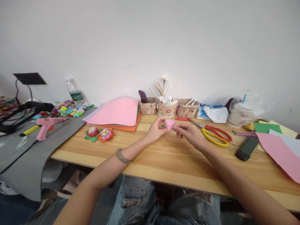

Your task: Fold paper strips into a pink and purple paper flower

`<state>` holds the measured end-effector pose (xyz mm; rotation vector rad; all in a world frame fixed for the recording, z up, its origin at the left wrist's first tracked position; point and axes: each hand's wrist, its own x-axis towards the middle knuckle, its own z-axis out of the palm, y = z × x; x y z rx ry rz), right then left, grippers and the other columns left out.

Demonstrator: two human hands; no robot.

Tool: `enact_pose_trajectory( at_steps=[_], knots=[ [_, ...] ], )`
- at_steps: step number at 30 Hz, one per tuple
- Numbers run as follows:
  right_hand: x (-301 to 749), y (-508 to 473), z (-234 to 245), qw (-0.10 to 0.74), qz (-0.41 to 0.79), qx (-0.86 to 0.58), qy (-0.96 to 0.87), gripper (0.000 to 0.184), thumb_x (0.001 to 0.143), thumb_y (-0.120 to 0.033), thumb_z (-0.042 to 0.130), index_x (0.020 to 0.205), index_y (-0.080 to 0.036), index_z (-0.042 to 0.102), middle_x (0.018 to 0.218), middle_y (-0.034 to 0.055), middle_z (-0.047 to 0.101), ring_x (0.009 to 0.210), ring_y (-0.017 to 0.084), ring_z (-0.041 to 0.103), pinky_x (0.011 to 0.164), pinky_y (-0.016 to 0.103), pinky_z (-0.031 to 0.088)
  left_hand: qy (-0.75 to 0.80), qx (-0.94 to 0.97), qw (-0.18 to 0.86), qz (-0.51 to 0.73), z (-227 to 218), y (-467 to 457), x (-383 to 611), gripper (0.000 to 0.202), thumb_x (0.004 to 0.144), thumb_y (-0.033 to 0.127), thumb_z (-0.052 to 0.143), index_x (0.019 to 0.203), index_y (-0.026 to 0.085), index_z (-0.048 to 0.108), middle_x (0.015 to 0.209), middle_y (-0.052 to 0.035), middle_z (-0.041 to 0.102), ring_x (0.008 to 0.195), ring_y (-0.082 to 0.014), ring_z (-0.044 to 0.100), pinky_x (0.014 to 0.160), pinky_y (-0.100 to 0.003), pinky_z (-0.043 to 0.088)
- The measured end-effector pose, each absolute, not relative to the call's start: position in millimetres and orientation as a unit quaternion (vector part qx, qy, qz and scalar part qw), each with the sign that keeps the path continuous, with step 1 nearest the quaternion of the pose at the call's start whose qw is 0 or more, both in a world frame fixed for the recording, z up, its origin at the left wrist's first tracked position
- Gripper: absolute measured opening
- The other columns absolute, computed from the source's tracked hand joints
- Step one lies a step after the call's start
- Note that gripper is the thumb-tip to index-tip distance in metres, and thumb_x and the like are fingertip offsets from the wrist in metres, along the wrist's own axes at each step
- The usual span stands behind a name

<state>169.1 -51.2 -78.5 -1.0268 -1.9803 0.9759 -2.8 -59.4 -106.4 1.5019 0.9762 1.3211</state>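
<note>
Both hands meet over the middle of the wooden table (164, 156). My left hand (156, 129), with a green bangle on its wrist, pinches a small pink paper flower (169, 123). My right hand (188, 132) has its fingers closed on the flower's right side. The flower is held just above the tabletop, in front of three small woven baskets (167, 108).
Yellow scissors (214, 139) and red scissors (217, 131) lie right of my hands. A dark tube (246, 148) and coloured sheets (280, 150) sit far right. A pink paper stack (117, 112), two finished flowers (100, 133), a pink glue gun (45, 125) and a bottle (73, 92) are left.
</note>
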Motion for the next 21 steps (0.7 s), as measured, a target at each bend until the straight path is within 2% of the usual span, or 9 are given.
enact_pose_trajectory(
  at_steps=[5, 9, 13, 17, 21],
  knots=[
    [165.2, -51.2, -85.6, 0.369, 0.298, -0.408, -0.78, 0.025, 0.077, -0.036, 0.05, 0.075, -0.015, 0.063, 0.058, 0.0006, 0.06, 0.048, 0.012, 0.054, 0.047, 0.024, 0.043, 0.4, 0.609, 0.436, 0.528, -105.2, -62.0, -2.4, 0.045, 0.065, 0.017, 0.067, 0.105, 0.017, 0.046, 0.119, -0.0106, 0.055, 0.074, -0.0106, 0.062, 0.076, -0.03, 0.049],
    [163.5, -51.3, -88.4, 0.376, 0.219, -0.41, -0.801, 0.016, 0.074, -0.029, 0.052, 0.073, -0.017, 0.063, 0.06, 0.0016, 0.062, 0.05, 0.013, 0.054, 0.05, 0.025, 0.04, 0.409, 0.616, 0.418, 0.527, -105.2, -62.8, -2.6, 0.044, 0.065, 0.016, 0.066, 0.104, 0.017, 0.047, 0.117, -0.0099, 0.055, 0.078, -0.0119, 0.062, 0.077, -0.03, 0.048],
    [164.1, -51.3, -88.5, 0.376, 0.175, -0.41, -0.813, 0.016, 0.076, -0.029, 0.052, 0.073, -0.019, 0.064, 0.06, 0.0016, 0.063, 0.051, 0.014, 0.054, 0.05, 0.025, 0.039, 0.42, 0.625, 0.391, 0.529, -106.4, -62.7, -3.2, 0.042, 0.064, 0.015, 0.066, 0.102, 0.017, 0.048, 0.113, -0.0078, 0.056, 0.08, -0.0128, 0.061, 0.078, -0.029, 0.047],
    [164.3, -51.8, -88.5, 0.37, 0.161, -0.412, -0.817, 0.017, 0.077, -0.03, 0.051, 0.072, -0.019, 0.063, 0.057, 0.0004, 0.062, 0.049, 0.014, 0.055, 0.05, 0.024, 0.039, 0.432, 0.634, 0.371, 0.523, -107.9, -62.9, -4.0, 0.044, 0.064, 0.018, 0.068, 0.103, 0.018, 0.049, 0.109, -0.0058, 0.057, 0.074, -0.0127, 0.061, 0.073, -0.029, 0.047],
    [161.8, -54.4, -90.1, 0.378, 0.141, -0.425, -0.81, 0.012, 0.073, -0.027, 0.053, 0.07, -0.019, 0.061, 0.062, 0.0025, 0.063, 0.054, 0.015, 0.056, 0.052, 0.025, 0.039, 0.45, 0.652, 0.342, 0.506, -108.5, -63.4, -3.6, 0.046, 0.064, 0.022, 0.068, 0.105, 0.019, 0.048, 0.107, -0.0056, 0.058, 0.075, -0.0143, 0.061, 0.072, -0.03, 0.048]
  ],
)
